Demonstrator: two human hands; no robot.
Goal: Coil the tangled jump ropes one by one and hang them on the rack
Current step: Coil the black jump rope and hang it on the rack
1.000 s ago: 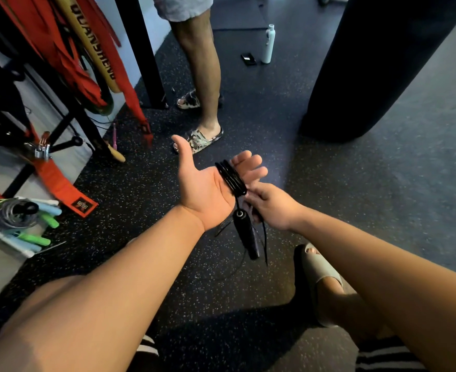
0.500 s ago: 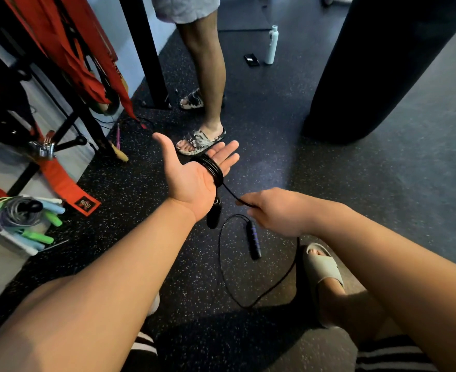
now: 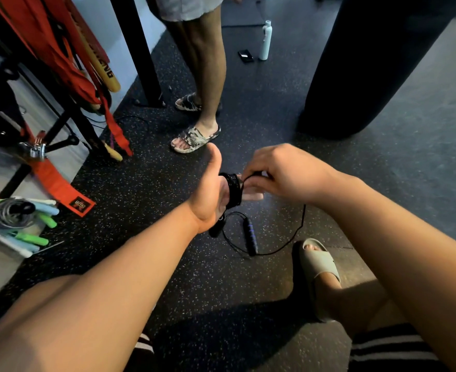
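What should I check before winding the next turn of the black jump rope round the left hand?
1. Coil seated on left hand: ok, turns bunched round the straight fingers.
2. Right hand grip on the cord: ok, pinches it beside the coil.
3. First handle anchored: ok, hangs below the left palm.
4. Slack clear of sandal: cannot tell, the cord runs close by the toe.
5. Free handle gathered: not ok, lies on the floor.

Right hand [image 3: 280,170] higher; beside rope [image 3: 232,189] (formerly below)
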